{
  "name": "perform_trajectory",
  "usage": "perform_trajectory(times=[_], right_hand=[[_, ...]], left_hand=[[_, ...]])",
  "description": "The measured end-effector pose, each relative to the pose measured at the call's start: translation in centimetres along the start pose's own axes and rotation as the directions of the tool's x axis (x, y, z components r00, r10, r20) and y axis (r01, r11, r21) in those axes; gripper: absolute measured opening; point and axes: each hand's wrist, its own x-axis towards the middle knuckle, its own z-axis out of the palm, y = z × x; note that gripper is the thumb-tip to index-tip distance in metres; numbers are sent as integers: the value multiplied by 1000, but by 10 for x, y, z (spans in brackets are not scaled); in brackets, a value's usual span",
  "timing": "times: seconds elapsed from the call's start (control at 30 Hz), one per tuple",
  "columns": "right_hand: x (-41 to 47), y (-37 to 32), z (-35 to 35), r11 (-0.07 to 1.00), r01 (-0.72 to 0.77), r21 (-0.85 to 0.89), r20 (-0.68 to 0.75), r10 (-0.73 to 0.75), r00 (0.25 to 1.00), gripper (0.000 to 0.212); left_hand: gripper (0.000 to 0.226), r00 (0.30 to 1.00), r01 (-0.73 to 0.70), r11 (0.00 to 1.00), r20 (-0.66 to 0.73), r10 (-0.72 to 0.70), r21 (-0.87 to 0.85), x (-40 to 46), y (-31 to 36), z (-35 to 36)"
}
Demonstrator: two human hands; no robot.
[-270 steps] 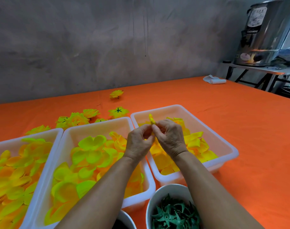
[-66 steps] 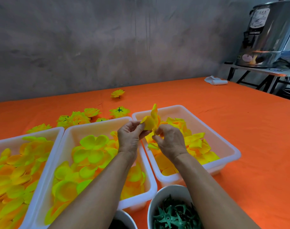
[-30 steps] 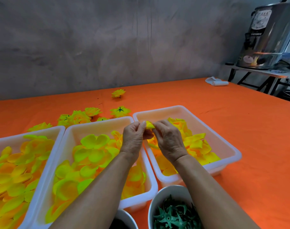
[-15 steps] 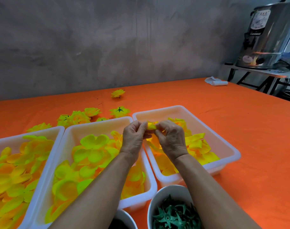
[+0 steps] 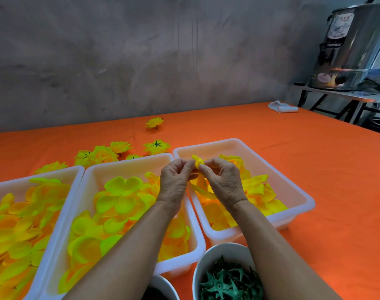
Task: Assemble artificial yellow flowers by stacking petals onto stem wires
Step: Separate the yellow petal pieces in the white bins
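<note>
Both hands meet above the gap between the middle and right tubs. My left hand [image 5: 175, 180] and my right hand [image 5: 223, 180] pinch a small folded yellow petal piece [image 5: 197, 161] between fingertips and thumbs. More yellow petal hangs below the fingers [image 5: 203, 186]. No stem wire shows; the fingers hide it. The right white tub [image 5: 301, 198] holds small yellow-orange petals. The middle tub [image 5: 128, 164] holds larger yellow-green petals. The left tub [image 5: 55, 173] holds yellow and orange petals.
Finished yellow flowers [image 5: 102, 154] lie on the orange table behind the tubs, one further back [image 5: 154, 123]. A white bowl of green calyx pieces [image 5: 228, 282] stands near me, a second bowl [image 5: 161, 286] beside it. A white cloth [image 5: 282, 107] lies far right, near a steel urn [image 5: 349, 46].
Over the last seconds the spread petal was folded down into a small piece between my fingertips. In the last half second the hands stayed together with fingers shifting slightly.
</note>
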Motion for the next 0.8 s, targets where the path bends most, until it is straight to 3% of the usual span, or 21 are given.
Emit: perform_trajectory(times=[0.13, 0.53, 0.63, 0.8], right_hand=[[0, -2, -3, 994, -65, 90, 20, 63, 998, 9], [-1, -5, -3, 973, -161, 164, 37, 157, 987, 23], [-2, -4, -4, 956, -209, 208, 40, 205, 978, 31], [1, 1, -5, 908, -330, 257, 40, 331, 943, 26]], left_hand=[[12, 1000, -9, 1000, -8, 9, -3, -1, 1, 1], [12, 999, 54, 996, 3, -54, -67, 2, 5, -3], [11, 997, 45, 999, 58, -44, -20, 0, 5, -3], [14, 991, 12, 997, 135, -22, 71, -1, 5, -4]])
